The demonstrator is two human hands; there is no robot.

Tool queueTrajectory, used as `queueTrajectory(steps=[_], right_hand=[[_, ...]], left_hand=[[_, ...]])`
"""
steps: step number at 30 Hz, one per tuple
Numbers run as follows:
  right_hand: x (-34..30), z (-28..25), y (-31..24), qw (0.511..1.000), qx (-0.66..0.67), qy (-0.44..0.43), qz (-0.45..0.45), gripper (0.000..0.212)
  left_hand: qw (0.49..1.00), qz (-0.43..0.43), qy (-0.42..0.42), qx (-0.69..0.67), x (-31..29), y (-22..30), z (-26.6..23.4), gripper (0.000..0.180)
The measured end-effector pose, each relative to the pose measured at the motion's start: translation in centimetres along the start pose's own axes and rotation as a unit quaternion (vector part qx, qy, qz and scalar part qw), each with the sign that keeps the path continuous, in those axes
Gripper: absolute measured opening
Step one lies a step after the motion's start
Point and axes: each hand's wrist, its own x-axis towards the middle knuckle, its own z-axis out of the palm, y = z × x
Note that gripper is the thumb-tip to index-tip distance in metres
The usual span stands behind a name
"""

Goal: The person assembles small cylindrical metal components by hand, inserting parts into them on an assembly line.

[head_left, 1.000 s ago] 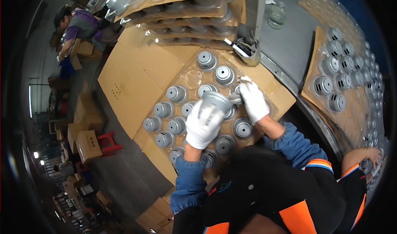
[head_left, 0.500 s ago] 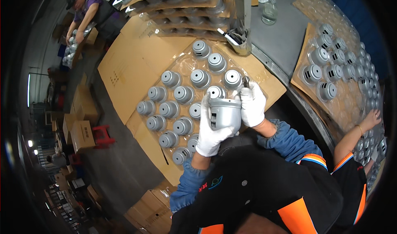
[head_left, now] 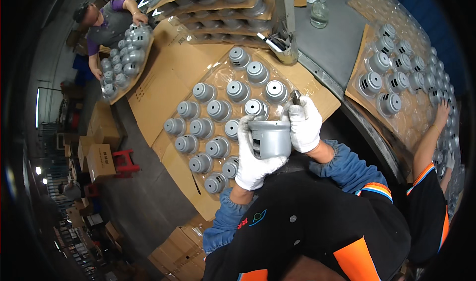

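My left hand [head_left: 254,164], in a white glove, is wrapped round a grey cup-shaped housing [head_left: 274,141] with dark slots in its side. Its wide rim faces up and away from me. At the rim's right side, my gloved right hand [head_left: 304,124] is closed round a small tool with a dark, blunt tip [head_left: 296,97]; the rest of the tool is hidden by the fingers. Beyond both hands, several similar grey housings [head_left: 238,91] stand in rows in a clear plastic tray [head_left: 224,77] on cardboard.
Stacked trays of housings [head_left: 218,18] rise at the back, beside a holder with pens [head_left: 285,53]. A clear bottle [head_left: 320,13] stands on the grey table [head_left: 337,38]. On the right, a co-worker's hand [head_left: 441,113] reaches over more housings. Another person [head_left: 111,25] carries a loaded tray at far left.
The person at far left has come closer and swung the loaded tray toward the cardboard. The co-worker's hand on the right has moved farther away. My hands keep nearly the same hold on the housing.
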Motion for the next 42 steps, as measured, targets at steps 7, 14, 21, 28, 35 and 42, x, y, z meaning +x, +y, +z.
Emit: queueTrajectory(steps=[7, 14, 21, 28, 35, 42], right_hand=[[-0.2, -0.5, -0.3, 0.999, 0.007, -0.005, -0.041, 0.037], [0.6, -1.6, 1.6, 0.995, -0.07, 0.041, -0.066, 0.023], [3.1, -2.7, 1.7, 0.994, -0.084, 0.068, -0.017, 0.022], [7.0, -3.1, 3.7, 0.986, -0.155, 0.056, -0.003, 0.019], [10.5, -5.3, 9.5, 0.99, -0.082, 0.099, 0.057, 0.014], [9.7, -5.9, 10.3, 0.976, -0.192, 0.055, 0.086, 0.022]], left_hand=[[0.998, -0.005, -0.033, -0.057, 0.1, 0.0, 0.7, 0.11], [0.982, -0.083, -0.007, -0.17, 0.8, -0.8, 1.5, 0.102], [0.972, -0.146, -0.009, -0.184, 3.9, -1.3, 2.5, 0.09], [0.969, -0.184, 0.008, -0.166, 8.6, -2.3, 1.9, 0.087], [0.91, 0.02, 0.186, 0.371, 20.6, -2.7, -9.9, 0.097], [0.623, -0.191, 0.026, 0.758, 30.0, -1.5, -12.7, 0.064]])
